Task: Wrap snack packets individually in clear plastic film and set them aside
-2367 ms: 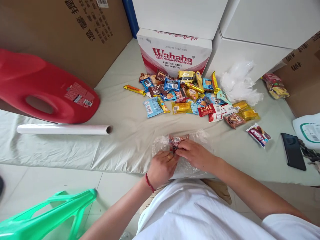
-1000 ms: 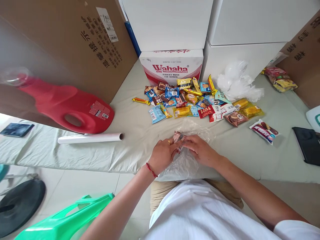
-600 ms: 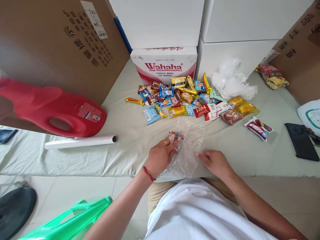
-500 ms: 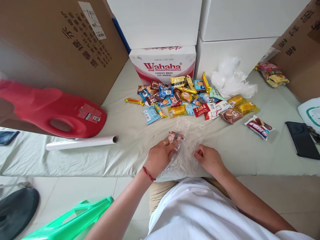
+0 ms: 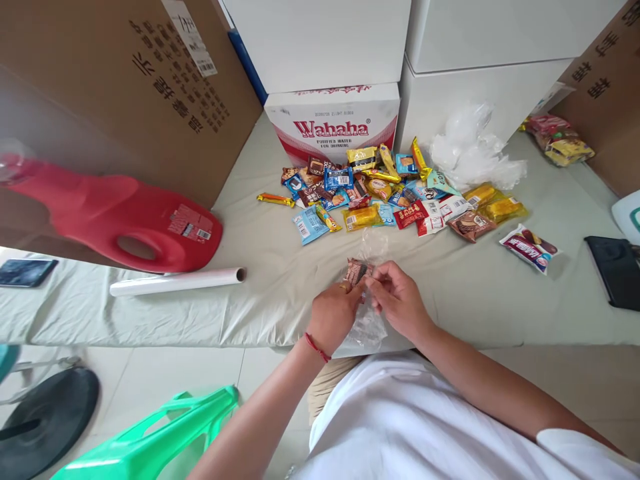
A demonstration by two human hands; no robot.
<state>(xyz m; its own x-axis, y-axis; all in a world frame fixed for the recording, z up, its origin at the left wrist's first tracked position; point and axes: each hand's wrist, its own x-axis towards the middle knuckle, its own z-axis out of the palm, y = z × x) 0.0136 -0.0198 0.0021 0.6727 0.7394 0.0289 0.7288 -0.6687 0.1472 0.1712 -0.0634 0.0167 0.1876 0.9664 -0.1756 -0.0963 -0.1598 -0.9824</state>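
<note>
My left hand (image 5: 335, 313) is closed on a small brown snack packet (image 5: 357, 271) near the table's front edge. Clear plastic bag film (image 5: 369, 330) bunches around and below the packet, some of it showing beyond my fingers. Fingers pinched, my right hand (image 5: 400, 300) meets the left fingertips at the packet's right side and grips the bag film there. Just beyond both hands is a heap of small wrapped snacks, among them a yellow packet (image 5: 363, 217) and a light blue packet (image 5: 310, 225).
A red jug (image 5: 150, 227) and a white roll (image 5: 177, 282) lie at left. A crumpled white bag (image 5: 475, 150) rests by the white boxes. To the right are a purple-and-white snack (image 5: 530, 248) and a black phone (image 5: 615, 270). Below the table stands a green stool (image 5: 145, 433).
My right hand has moved left to my left hand, drawing the bag film in around the packet. The film now spreads less to the right. The view has shifted slightly.
</note>
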